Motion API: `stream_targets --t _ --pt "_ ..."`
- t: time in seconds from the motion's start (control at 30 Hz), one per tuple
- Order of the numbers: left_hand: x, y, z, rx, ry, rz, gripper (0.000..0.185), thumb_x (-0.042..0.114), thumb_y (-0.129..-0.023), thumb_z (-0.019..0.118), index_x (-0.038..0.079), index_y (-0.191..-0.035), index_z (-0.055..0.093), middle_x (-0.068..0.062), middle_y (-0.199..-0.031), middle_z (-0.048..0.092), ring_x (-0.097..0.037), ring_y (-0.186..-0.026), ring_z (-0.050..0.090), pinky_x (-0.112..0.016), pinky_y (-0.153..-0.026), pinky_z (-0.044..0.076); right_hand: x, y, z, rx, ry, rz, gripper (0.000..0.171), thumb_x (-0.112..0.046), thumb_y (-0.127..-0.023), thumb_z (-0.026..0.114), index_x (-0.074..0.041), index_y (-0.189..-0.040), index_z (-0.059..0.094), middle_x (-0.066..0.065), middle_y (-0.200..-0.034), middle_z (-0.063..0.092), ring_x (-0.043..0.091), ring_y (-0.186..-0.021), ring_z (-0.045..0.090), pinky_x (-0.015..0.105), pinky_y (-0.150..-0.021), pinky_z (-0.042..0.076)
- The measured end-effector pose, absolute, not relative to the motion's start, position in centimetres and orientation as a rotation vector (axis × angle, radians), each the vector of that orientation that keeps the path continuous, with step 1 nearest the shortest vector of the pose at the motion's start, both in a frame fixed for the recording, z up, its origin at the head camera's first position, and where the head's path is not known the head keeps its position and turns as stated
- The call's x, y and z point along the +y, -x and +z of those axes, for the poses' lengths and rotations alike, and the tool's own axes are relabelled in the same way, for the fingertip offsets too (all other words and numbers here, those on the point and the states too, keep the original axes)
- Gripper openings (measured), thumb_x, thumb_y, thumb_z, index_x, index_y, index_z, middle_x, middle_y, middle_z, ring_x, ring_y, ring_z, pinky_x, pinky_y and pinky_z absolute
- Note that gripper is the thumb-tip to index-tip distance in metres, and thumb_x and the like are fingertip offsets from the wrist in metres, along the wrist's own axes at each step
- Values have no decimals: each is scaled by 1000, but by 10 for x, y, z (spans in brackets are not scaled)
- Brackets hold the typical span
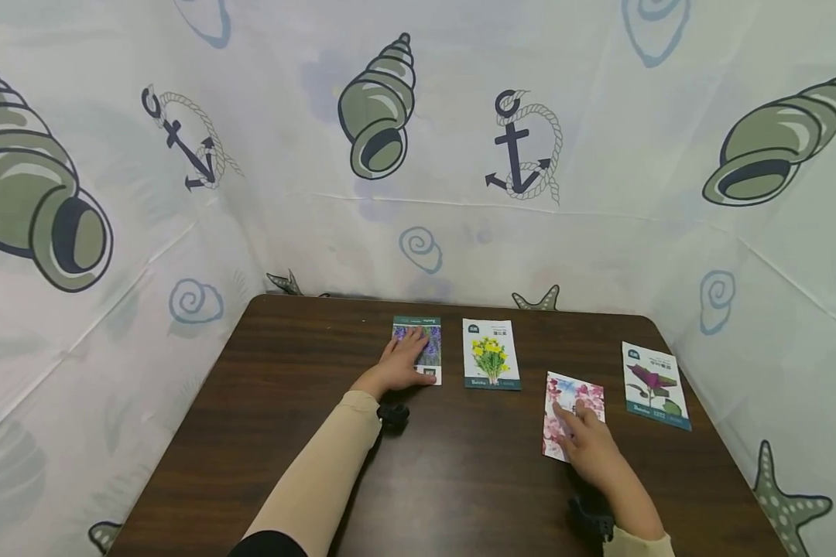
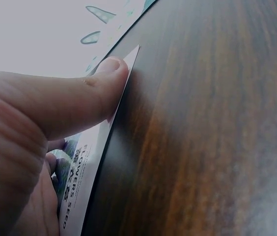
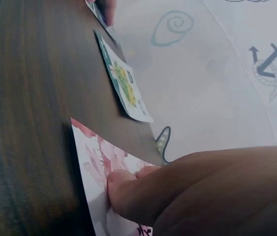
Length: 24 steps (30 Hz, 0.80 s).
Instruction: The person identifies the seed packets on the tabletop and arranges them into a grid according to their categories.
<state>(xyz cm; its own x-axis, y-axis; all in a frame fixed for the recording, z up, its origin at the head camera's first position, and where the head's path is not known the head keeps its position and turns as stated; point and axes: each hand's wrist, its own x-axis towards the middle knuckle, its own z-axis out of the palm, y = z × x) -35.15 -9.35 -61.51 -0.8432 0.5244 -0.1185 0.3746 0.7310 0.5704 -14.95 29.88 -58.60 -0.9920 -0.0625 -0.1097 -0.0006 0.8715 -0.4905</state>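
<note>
Near the table's far edge my left hand rests with spread fingers on a seed packet with purple flowers. In the left wrist view, the thumb lies across the packet's white strip, printed "FLOWERS SEED". To the right, my right hand touches the face of a pink-blossom seed packet, which lies slightly turned. In the right wrist view its thumb lies on the printed front; the other fingers are mostly hidden. Part of each touched packet is covered by the hand.
A yellow-flower seed packet lies between the two hands, farther back. Beyond the right hand, a packet with a dark pink flower lies near the right edge of the brown wooden table. Patterned cloth hangs around the table.
</note>
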Motion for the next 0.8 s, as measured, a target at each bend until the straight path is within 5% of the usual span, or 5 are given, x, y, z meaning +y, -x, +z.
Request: stream_targets --t 0.33,0.8 --pt "-93 351 -614 2660 -727 787 109 53 -96 79 13 -177 17 -7 -186 0 -29 -173 -7 -58 -137 -12 288 135 -589 2992 16 -656 72 -26 -99 81 -10 -162 52 37 -159 46 60 -136 50 79 -108 45" --pt "-94 354 -615 2662 -709 741 110 56 -97 78 16 -177 14 -2 -186 -3 -24 -173 -9 -55 -138 -13 272 117 -582 2922 84 -782 70 -25 -97 84 -6 -158 57 35 -155 48 59 -140 52 75 -116 44"
